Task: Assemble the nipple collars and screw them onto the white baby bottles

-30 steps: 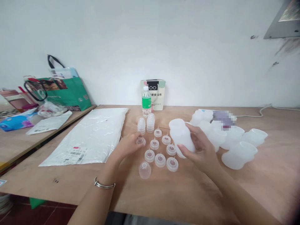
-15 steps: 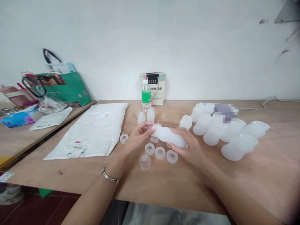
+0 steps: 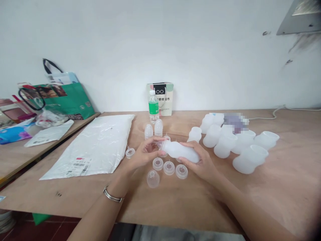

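My right hand (image 3: 202,162) is wrapped around the body of a frosted white baby bottle (image 3: 178,150), held tilted on its side above the table. The fingers and thumb of my left hand (image 3: 142,152) close around a clear bottle nipple with its ring (image 3: 160,144) at the bottle's neck. Below the hands lie several clear nipple rings (image 3: 169,168), nipples up, and a dome-shaped clear cap (image 3: 152,178). One more nipple ring (image 3: 130,153) sits beside my left hand. Two clear capped pieces (image 3: 158,127) stand behind it, partly hidden.
Several frosted bottle bodies (image 3: 225,147) stand or lean at the right, near a blurred purple patch (image 3: 235,123). A white plastic mailer (image 3: 100,140) lies left. A water bottle (image 3: 153,108) and a paper bag (image 3: 166,100) stand by the wall. A green bag (image 3: 67,100) sits far left.
The left fingers have shifted from the nipple's tip to around its ring at the bottle neck. The right hand keeps its hold on the bottle. The view has turned slightly right and up.
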Motion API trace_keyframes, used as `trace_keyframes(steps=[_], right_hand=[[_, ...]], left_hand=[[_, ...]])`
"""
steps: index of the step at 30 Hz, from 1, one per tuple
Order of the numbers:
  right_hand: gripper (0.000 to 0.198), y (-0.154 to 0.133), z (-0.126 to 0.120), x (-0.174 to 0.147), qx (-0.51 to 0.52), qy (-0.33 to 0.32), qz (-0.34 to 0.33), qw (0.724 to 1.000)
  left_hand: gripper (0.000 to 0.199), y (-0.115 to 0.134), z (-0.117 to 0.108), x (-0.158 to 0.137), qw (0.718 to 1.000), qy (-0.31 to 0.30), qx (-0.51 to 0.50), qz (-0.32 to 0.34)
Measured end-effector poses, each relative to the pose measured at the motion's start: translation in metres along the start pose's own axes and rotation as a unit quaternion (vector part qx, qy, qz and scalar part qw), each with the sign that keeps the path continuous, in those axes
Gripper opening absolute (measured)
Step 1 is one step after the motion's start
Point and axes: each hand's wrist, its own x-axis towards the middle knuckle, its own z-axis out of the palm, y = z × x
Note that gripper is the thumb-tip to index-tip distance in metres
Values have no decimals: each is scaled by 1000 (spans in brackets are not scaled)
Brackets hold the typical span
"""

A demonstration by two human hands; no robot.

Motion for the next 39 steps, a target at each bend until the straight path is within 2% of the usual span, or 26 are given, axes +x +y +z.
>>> trace_keyframes(steps=[3,5,8,12,17,19,22,24,25,27,29,33,36,38,39], right_hand=[[39,-1,0,2,1,21,-10,1000],[39,-2,0,3,-6,37,-20,999],[39,-2,1,2,1,41,-16,999],[39,-3,3,1,28,27,5,999],[39,-2,6,1,36,55,30,997],[39,-1,7,1,31,59,25,997],[39,-2,7,1,24,59,24,998],[37,-3,7,1,32,46,46,997],[36,-4,6,1,41,39,64,996],[35,-5,6,1,55,38,86,994],[36,-6,7,0,46,46,72,995],[38,-6,8,0,26,43,33,998],[30,-6,5,3,119,-15,116,986],[28,-8,4,5,195,-63,185,961],[28,-9,4,5,205,-68,201,955]], left_hand=[[41,1,-2,1,999,11,2,33],[57,-1,-2,2,998,41,-17,48],[75,-6,-1,4,995,86,-32,37],[65,-6,3,3,997,80,-23,-6],[71,-1,5,-1,996,51,-46,48],[62,-5,4,0,997,63,-38,25],[36,-9,4,2,996,74,5,-48],[30,-8,5,2,996,49,11,-68],[32,-6,5,1,997,32,-2,-64],[48,-2,7,-1,998,8,-39,-42],[57,0,8,-2,998,17,-49,-35],[41,-3,7,-1,995,51,5,-89],[34,-2,6,0,996,33,21,-78],[39,0,4,-1,998,6,31,-51],[43,0,4,-2,998,-2,41,-44]])
